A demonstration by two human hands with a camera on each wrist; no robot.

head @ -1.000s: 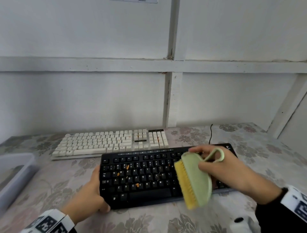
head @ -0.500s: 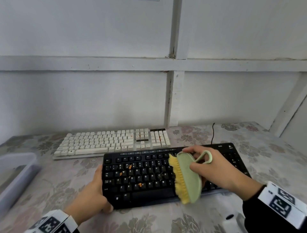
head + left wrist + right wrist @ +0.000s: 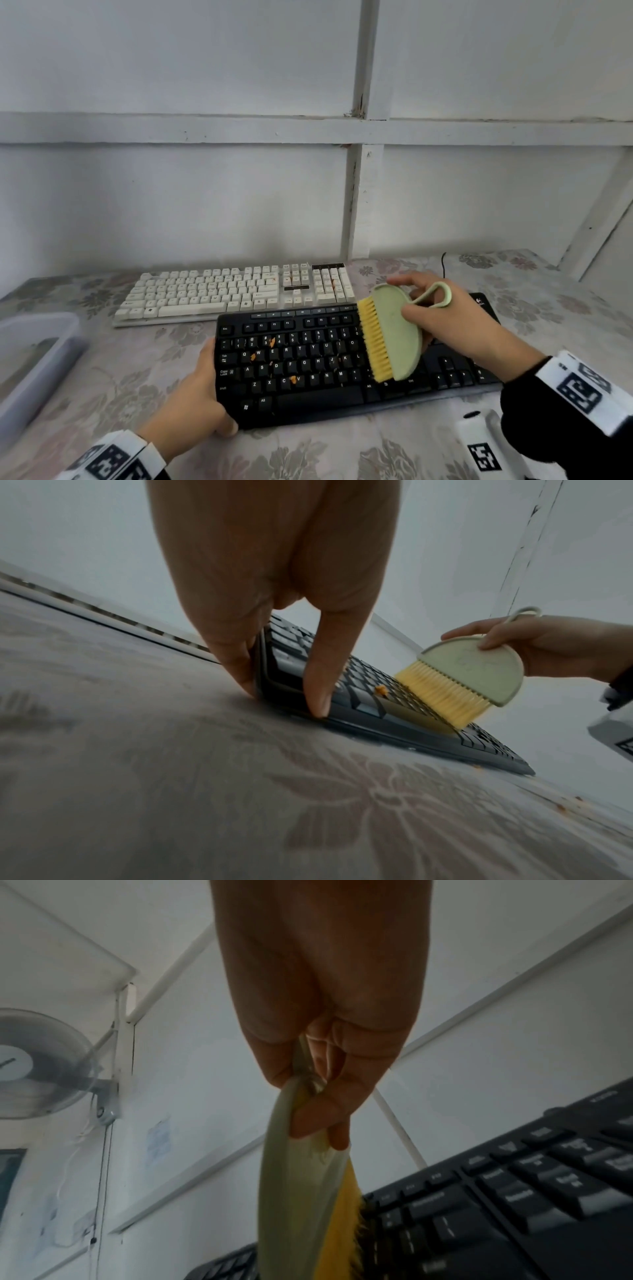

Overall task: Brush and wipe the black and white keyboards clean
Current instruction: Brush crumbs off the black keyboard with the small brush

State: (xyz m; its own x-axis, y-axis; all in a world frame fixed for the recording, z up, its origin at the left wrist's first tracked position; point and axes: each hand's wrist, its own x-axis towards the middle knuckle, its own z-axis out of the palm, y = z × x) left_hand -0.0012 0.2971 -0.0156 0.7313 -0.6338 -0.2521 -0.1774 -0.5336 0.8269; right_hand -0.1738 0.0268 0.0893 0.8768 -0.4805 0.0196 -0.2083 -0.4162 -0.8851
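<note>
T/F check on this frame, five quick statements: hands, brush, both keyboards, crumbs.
1. The right hand holds the green brush with its yellow bristles on the black keyboard. True.
2. The left hand rests on the white keyboard. False: it grips the black keyboard's left end, thumb on top.
3. Orange crumbs lie on the black keyboard's keys. True.
4. The white keyboard lies nearer the person than the black one. False: it lies behind it, toward the wall.
5. The brush is left of all the crumbs. False: it is to their right.
</note>
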